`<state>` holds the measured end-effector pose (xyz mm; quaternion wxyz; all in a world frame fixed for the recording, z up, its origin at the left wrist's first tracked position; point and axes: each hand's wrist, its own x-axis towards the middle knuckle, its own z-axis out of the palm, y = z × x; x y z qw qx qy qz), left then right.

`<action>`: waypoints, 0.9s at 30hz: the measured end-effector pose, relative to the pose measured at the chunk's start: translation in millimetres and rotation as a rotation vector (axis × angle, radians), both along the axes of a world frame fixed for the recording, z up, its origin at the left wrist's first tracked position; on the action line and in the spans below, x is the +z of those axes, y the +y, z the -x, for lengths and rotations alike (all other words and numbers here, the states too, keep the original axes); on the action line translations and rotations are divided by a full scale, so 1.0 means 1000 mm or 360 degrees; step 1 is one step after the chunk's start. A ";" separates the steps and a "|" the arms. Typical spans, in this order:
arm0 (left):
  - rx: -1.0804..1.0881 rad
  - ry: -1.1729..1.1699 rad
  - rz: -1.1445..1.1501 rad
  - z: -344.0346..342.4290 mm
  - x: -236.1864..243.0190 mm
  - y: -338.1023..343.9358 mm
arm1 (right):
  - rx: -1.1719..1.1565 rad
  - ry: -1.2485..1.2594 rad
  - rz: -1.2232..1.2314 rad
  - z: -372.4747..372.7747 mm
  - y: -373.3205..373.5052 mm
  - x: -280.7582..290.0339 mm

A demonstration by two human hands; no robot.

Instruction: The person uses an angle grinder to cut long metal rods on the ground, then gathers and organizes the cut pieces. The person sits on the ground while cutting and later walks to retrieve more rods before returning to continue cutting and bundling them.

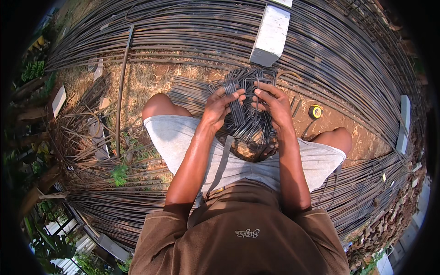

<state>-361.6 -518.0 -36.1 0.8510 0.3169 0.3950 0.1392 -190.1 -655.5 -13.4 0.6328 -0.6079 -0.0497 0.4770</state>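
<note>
Left hand (218, 104) grips grey bent-steel bundle (235, 112) at left of dark bent-rod heap (257, 127); right hand (276, 101) curled, hold unclear; best held flush.

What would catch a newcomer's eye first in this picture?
Likely the bent metal pieces at the centre, with the left hand and right hand on them. Beyond them, a white block rests on long dark rods. A yellow-and-black tape measure lies on soil to the right.

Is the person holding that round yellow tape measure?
No, the round yellow-and-black tape measure lies on brown dirt, apart from the left hand and right hand.
</note>
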 end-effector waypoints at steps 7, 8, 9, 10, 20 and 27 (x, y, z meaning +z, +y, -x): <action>-0.0071 0.0040 0.0032 -0.002 -0.001 -0.002 | 0.0003 -0.0325 0.0138 0.019 0.008 -0.008; -0.0106 0.0081 0.0028 0.002 -0.013 -0.002 | 0.0021 -0.0320 0.0078 0.029 0.013 -0.007; -0.0158 0.0114 0.0029 0.001 -0.017 -0.002 | 0.0142 -0.0730 0.0192 0.037 0.016 -0.016; -0.0145 0.0114 0.0053 0.001 -0.021 -0.002 | 0.0153 -0.1138 0.0189 0.044 0.009 -0.023; 0.0043 0.0147 0.0081 0.006 -0.014 0.008 | -0.0072 -0.0632 0.0741 -0.042 -0.029 -0.124; 0.0138 0.0101 0.0079 0.010 -0.015 0.009 | 0.0315 -0.1449 0.1173 0.004 -0.019 -0.159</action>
